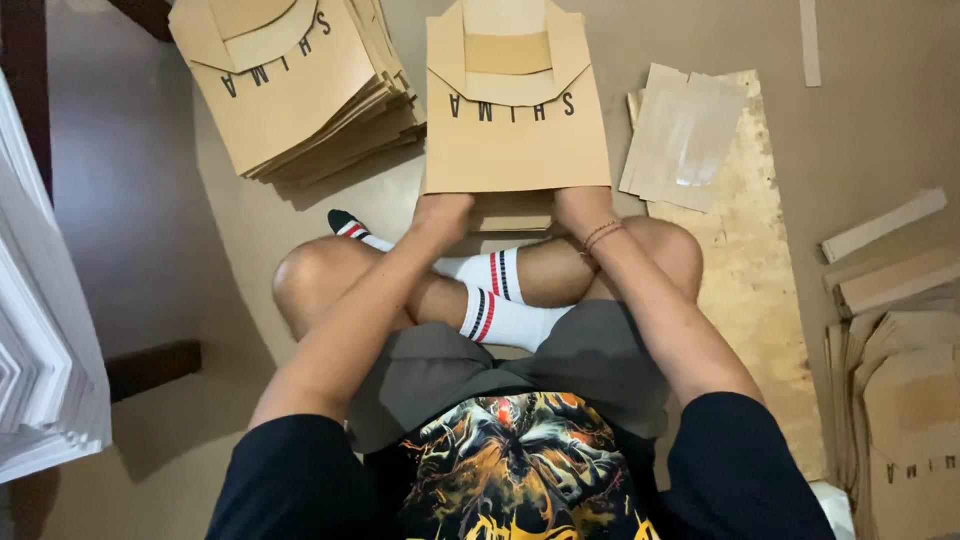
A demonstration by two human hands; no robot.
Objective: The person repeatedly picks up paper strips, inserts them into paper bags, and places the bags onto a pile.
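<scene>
matt brown paper bag (517, 135)

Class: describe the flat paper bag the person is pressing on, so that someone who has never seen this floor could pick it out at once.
Start from the person's crossed legs: directly in front of them lies one flat brown paper bag. The left hand and right hand press on its near edge. Unlike the heaped bag stack beside it, it lies apart, alone.

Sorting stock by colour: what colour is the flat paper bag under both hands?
Plain kraft brown with dark lettering: the paper bag, clearest in the head view.
</scene>
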